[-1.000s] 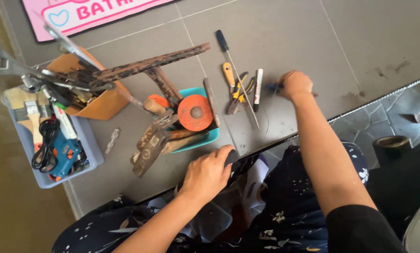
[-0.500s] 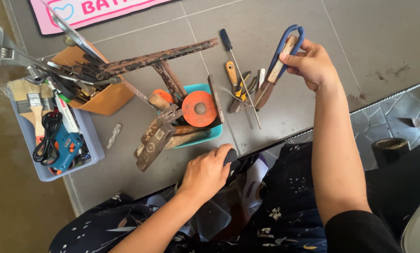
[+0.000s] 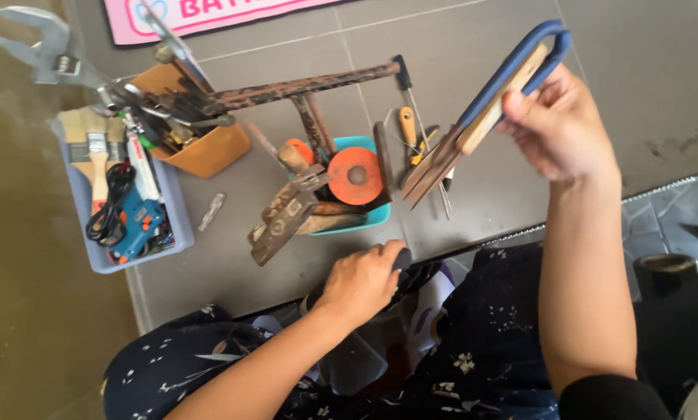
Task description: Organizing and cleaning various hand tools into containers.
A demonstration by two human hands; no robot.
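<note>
Grey floor tiles below: right hand grips shears, blades slanting down-left; left hand closed around dark handle.

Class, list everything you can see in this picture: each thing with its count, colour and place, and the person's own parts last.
Shears: one, blue handle loop, rusty blades, raised in right hand.
Teal tray: one, centre floor, holding hammers and an orange disc.
Orange tub: one, upper left, full of metal tools.
Adjustable wrench: one, silver, sticking out top left.
Grey box: one, left, with paintbrushes and blue glue gun.
Pliers: one, yellow handles, behind the shears.
Pink mat: one, top edge.
Left hand: gripping a dark handle at the lap.
Right hand: holding the shears.
</note>
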